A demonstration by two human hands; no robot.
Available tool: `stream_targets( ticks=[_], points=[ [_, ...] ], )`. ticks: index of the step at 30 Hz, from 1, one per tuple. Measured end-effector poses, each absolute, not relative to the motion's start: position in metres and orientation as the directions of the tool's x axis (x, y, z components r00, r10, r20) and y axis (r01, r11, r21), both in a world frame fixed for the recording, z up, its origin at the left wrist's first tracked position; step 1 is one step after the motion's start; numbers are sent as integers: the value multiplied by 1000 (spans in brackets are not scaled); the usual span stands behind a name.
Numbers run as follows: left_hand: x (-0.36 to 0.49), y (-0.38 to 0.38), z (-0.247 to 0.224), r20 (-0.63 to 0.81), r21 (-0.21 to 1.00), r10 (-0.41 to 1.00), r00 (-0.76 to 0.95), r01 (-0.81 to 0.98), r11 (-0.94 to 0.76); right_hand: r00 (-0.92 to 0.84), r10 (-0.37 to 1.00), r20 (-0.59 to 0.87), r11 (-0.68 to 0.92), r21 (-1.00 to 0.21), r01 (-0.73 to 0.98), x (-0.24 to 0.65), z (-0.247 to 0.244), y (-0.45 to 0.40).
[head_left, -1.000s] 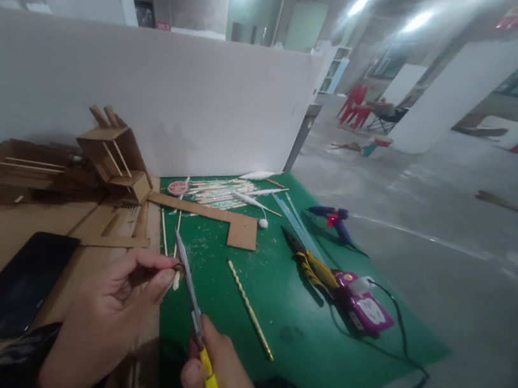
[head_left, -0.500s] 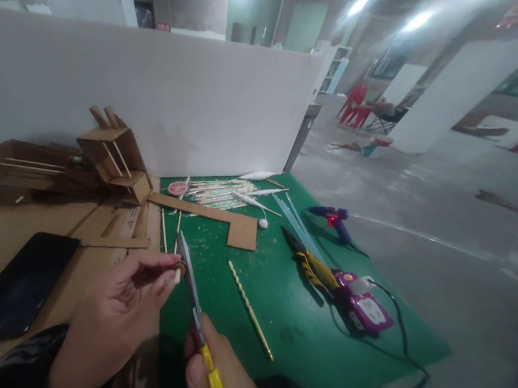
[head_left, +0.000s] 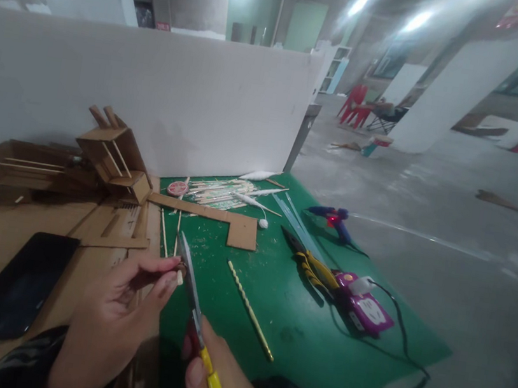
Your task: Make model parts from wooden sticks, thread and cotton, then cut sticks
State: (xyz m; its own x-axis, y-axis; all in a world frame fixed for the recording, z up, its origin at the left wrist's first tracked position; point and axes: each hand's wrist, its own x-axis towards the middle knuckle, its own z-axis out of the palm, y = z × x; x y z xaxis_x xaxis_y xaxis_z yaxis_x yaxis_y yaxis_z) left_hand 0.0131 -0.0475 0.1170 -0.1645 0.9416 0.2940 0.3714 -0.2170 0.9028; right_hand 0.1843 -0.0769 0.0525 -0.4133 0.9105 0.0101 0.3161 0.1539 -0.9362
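Note:
Between thumb and fingertips my left hand (head_left: 122, 309) pinches a small brown cardboard piece (head_left: 182, 268) with a short pale stub; its full shape is partly hidden by the fingers. My right hand (head_left: 225, 369) grips yellow-handled scissors (head_left: 194, 291), whose blades point up and away, close beside the small piece. Whether the blades touch it I cannot tell. Beyond them lies a flat cardboard strip (head_left: 242, 233) with a wide square end. To the right of the scissors, a yellow twisted stick (head_left: 250, 308) rests on the green mat (head_left: 311, 368).
A cardboard model (head_left: 115, 154) stands at the back left, near a black tablet (head_left: 17, 288). Thin sticks (head_left: 220, 194) lie in a pile at the back. On the right are pliers (head_left: 311, 269), a glue gun (head_left: 333, 217) and a purple power strip (head_left: 363, 305) with a cord.
The small piece and left fingertips have shifted very slightly right. The scissor blades have moved slightly too; the rest looks the same.

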Motion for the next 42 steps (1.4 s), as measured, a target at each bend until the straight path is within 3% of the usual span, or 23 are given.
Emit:
stream_targets(
  ticks=[23,42],
  points=[
    [13,-46,118,307,898,939,-159,374,-230,-388,916,-106,71,-907,415,188,54,-80],
    [7,-49,109,283,906,948,-143,365,-215,-427,904,-7,162,-919,358,187,42,-76]
  ],
)
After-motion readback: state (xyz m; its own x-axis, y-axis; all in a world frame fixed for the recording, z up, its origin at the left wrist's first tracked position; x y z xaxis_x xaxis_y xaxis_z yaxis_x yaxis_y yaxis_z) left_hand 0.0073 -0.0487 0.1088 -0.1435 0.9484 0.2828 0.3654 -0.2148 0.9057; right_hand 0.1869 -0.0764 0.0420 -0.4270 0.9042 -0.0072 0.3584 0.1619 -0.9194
